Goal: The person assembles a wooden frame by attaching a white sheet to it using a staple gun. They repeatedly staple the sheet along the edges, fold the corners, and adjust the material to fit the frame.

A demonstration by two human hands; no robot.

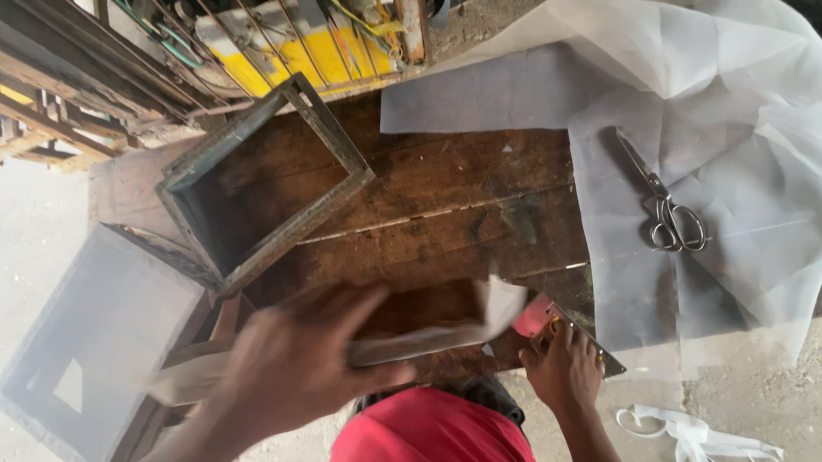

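My left hand (302, 366) grips a long flat strip (421, 340), blurred by motion, that runs along the near edge of the dark wooden table (444, 204). My right hand (564, 366) rests at the table's near right edge, its fingers on a pink object (533, 316) and a metal strip (589, 344). An empty square wooden frame (265, 182) lies on the table's left part. Metal scissors (669, 211) rest on a sheet of white mesh fabric (724, 110) draped over the table's right side.
A second frame covered with mesh (93, 346) leans at the lower left, below the table. Metal rods, wooden planks and a yellow object (317, 56) pile up behind the table. White scraps (702, 440) lie on the concrete floor at the right.
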